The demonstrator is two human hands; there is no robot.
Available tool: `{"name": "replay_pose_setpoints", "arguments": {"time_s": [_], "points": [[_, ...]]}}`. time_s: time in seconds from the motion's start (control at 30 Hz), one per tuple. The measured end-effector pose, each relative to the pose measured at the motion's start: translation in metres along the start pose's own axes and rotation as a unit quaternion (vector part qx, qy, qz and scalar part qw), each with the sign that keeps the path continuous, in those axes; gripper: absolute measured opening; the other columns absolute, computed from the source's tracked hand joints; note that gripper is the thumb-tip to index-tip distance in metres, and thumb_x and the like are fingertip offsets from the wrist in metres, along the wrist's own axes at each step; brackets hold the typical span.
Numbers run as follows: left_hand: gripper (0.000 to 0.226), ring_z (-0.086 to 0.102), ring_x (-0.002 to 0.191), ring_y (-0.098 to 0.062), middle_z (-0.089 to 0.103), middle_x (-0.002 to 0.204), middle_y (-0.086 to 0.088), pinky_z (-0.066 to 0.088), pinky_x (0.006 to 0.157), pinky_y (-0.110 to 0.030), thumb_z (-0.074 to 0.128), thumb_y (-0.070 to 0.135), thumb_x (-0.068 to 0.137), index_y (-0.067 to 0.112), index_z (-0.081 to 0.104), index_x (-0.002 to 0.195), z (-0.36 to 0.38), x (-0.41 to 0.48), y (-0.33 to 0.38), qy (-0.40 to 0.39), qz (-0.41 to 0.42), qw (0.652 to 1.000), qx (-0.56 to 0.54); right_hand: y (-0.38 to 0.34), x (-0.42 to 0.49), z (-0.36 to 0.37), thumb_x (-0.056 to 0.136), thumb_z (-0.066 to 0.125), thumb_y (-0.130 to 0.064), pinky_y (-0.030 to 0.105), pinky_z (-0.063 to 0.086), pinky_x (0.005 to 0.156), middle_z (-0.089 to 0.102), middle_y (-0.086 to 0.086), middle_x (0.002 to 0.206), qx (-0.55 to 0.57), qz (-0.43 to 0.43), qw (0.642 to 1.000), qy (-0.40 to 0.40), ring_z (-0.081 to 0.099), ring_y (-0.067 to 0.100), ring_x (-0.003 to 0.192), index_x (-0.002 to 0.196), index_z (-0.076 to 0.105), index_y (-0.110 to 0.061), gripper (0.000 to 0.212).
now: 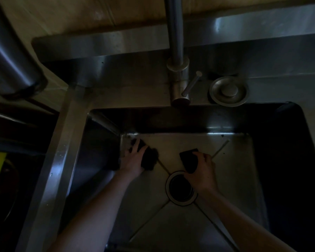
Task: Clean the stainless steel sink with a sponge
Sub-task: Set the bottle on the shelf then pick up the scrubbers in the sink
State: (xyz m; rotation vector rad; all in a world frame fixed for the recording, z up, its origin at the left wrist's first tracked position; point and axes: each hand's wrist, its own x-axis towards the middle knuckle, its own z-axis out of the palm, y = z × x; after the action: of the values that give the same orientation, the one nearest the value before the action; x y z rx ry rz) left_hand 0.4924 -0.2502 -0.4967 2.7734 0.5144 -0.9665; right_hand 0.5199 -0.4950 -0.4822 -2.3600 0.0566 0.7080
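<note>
two bare forearms (91,206) reach down into the sink (235,179), brushed steel with creased diagonals running to a round drain (181,188). the right hand (203,171) is clamped round a dark, blocky sponge (189,158) just beyond the drain. the left hand (134,158) lies on a ragged dark wad (150,160) near the far-left corner; whether it grips, i cannot tell. i'd press the sponge flat, stroke with the grain and work the corners.
</note>
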Motion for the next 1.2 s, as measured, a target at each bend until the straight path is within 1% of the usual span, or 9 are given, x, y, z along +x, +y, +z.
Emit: {"name": "replay_pose_setpoints", "arguments": {"time_s": [0.1, 0.23, 0.33, 0.47, 0.57, 0.73, 0.9, 1.1, 1.2], "points": [[0.085, 0.032, 0.128, -0.043, -0.009, 0.157, 0.013, 0.041, 0.097, -0.056, 0.065, 0.027, 0.079, 0.041, 0.012, 0.145, 0.005, -0.006, 0.003, -0.008, 0.008, 1.000, 0.004, 0.004, -0.002, 0.000, 0.066, 0.079, -0.017, 0.035, 0.041, 0.101, 0.035, 0.008, 0.139, 0.001, 0.004, 1.000, 0.006, 0.038, 0.030, 0.122, 0.135, 0.041, -0.020, 0.079], [0.088, 0.033, 0.130, -0.043, -0.012, 0.157, 0.010, 0.037, 0.103, -0.055, 0.063, 0.025, 0.080, 0.035, 0.008, 0.148, 0.008, -0.013, 0.005, -0.029, 0.042, 0.999, 0.019, 0.004, -0.005, 0.000, 0.066, 0.080, -0.017, 0.036, 0.041, 0.103, 0.035, 0.009, 0.139, 0.002, 0.008, 1.000, 0.003, 0.038, 0.030, 0.123, 0.136, 0.040, -0.019, 0.080], [0.087, 0.033, 0.133, -0.039, -0.007, 0.158, 0.008, 0.031, 0.106, -0.058, 0.062, 0.019, 0.082, 0.031, 0.008, 0.148, 0.010, -0.015, 0.009, -0.020, 0.053, 0.997, 0.045, 0.003, -0.007, 0.000, 0.067, 0.079, -0.018, 0.037, 0.041, 0.104, 0.034, 0.008, 0.139, 0.003, 0.007, 1.000, -0.002, 0.038, 0.030, 0.123, 0.136, 0.039, -0.020, 0.080], [0.078, 0.046, 0.122, -0.037, 0.011, 0.156, 0.006, 0.039, 0.097, -0.052, 0.062, 0.022, 0.082, 0.031, 0.017, 0.145, 0.012, -0.018, 0.012, 0.010, 0.050, 0.997, 0.049, 0.004, -0.011, -0.001, 0.068, 0.078, -0.017, 0.039, 0.041, 0.104, 0.034, 0.008, 0.139, 0.006, 0.001, 1.000, -0.008, 0.038, 0.030, 0.123, 0.135, 0.040, -0.019, 0.077], [0.070, 0.053, 0.108, -0.035, 0.022, 0.147, 0.003, 0.045, 0.088, -0.048, 0.065, 0.026, 0.078, 0.031, 0.027, 0.137, 0.015, -0.022, 0.013, 0.040, 0.057, 0.995, 0.064, 0.005, -0.013, -0.002, 0.067, 0.079, -0.015, 0.034, 0.042, 0.103, 0.036, 0.007, 0.140, 0.027, 0.003, 1.000, 0.000, 0.038, 0.028, 0.123, 0.135, 0.042, -0.019, 0.077], [0.066, 0.055, 0.102, -0.035, 0.028, 0.138, 0.000, 0.044, 0.086, -0.044, 0.067, 0.024, 0.077, 0.032, 0.032, 0.132, 0.020, -0.030, 0.018, 0.036, 0.059, 0.994, 0.079, 0.004, -0.017, -0.001, 0.065, 0.079, -0.015, 0.035, 0.043, 0.103, 0.036, 0.005, 0.138, 0.035, 0.000, 0.999, 0.003, 0.040, 0.026, 0.123, 0.134, 0.042, -0.021, 0.078], [0.064, 0.054, 0.106, -0.035, 0.028, 0.138, -0.002, 0.043, 0.088, -0.046, 0.064, 0.015, 0.079, 0.030, 0.033, 0.134, 0.019, -0.039, 0.019, 0.027, 0.075, 0.995, 0.057, 0.008, -0.024, 0.003, 0.063, 0.079, -0.014, 0.029, 0.042, 0.099, 0.040, 0.005, 0.135, 0.035, -0.008, 0.999, 0.013, 0.045, 0.027, 0.120, 0.131, 0.046, -0.020, 0.076], [0.080, 0.048, 0.118, -0.034, 0.008, 0.154, 0.003, 0.045, 0.090, -0.045, 0.058, 0.004, 0.082, 0.036, 0.018, 0.143, 0.030, -0.048, 0.018, 0.022, 0.073, 0.995, 0.069, 0.014, -0.033, 0.005, 0.062, 0.080, -0.014, 0.031, 0.045, 0.100, 0.042, 0.005, 0.132, 0.031, -0.017, 0.999, 0.018, 0.046, 0.026, 0.118, 0.130, 0.047, -0.021, 0.076], [0.072, 0.053, 0.111, -0.035, 0.020, 0.147, -0.001, 0.046, 0.087, -0.046, 0.058, 0.005, 0.081, 0.033, 0.026, 0.139, 0.030, -0.052, 0.021, 0.025, 0.076, 0.994, 0.070, 0.017, -0.035, 0.005, 0.060, 0.081, -0.015, 0.037, 0.048, 0.099, 0.041, 0.003, 0.132, 0.031, -0.011, 0.999, 0.026, 0.046, 0.025, 0.118, 0.129, 0.047, -0.022, 0.077]]}}
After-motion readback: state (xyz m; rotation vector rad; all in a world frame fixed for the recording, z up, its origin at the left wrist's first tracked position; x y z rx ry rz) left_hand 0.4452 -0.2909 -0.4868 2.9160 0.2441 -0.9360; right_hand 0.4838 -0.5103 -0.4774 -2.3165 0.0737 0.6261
